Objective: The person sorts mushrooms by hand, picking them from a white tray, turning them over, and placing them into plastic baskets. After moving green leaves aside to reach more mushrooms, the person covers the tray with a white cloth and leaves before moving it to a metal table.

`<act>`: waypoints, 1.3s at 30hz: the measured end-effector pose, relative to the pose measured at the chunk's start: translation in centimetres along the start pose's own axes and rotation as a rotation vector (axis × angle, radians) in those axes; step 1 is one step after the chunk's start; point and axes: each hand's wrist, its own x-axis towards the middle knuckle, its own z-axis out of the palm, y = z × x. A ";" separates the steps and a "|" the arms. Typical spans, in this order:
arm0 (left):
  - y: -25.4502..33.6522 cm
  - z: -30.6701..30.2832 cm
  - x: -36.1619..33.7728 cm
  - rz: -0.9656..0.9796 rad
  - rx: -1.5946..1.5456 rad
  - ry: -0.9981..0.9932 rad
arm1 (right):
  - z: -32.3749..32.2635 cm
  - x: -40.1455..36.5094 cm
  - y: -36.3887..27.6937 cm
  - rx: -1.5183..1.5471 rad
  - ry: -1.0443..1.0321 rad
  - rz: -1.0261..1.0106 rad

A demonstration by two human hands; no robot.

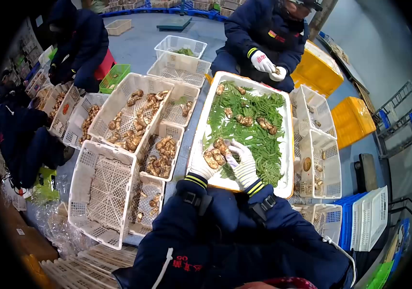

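- The white tray (288, 144) is the largest thing. It lies lengthwise between the wearer and a co-worker seated at its far end, probably so both can reach it.
- White lattice crates (119, 103) sit tilted and overlapping off the tray's left edge. Several hold brown mushrooms, and the nearest one (101, 192) looks bare. They seem to be kept apart as separate lots.
- Smaller baskets (326, 164) stand along the tray's right edge with only a few pieces in them.
- Fern fronds (259, 130) cover the tray floor, likely as a soft bed. Loose mushrooms lie on them toward the far half.
- The co-worker's gloved hands (268, 65) are together over the far edge, on something too small to make out.
- The left hand (200, 167), gloved, is at the tray's near left corner. Its grip is clamped under a few mushrooms (217, 156), held just above the ferns.
- The right hand (244, 166) curls against the same cluster, apparently steadying it. Whether its grip is closed cannot be told.
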 end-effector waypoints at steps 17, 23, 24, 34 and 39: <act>0.6 -2.3 1.0 -0.001 -0.005 0.083 | 0.4 0.2 -0.3 -0.181 -0.083 -0.134; 0.4 -1.1 0.2 0.030 0.024 0.038 | 0.3 0.2 -0.2 -0.201 -0.041 -0.155; 0.4 -1.2 0.3 0.039 0.024 0.041 | 0.2 0.2 -0.1 -0.215 -0.031 -0.168; -0.1 1.2 -0.8 0.032 0.080 0.003 | -0.5 0.0 1.7 0.051 0.167 0.003; -0.4 1.3 -0.4 0.023 -0.009 0.018 | -1.8 -0.4 3.6 0.104 0.193 0.204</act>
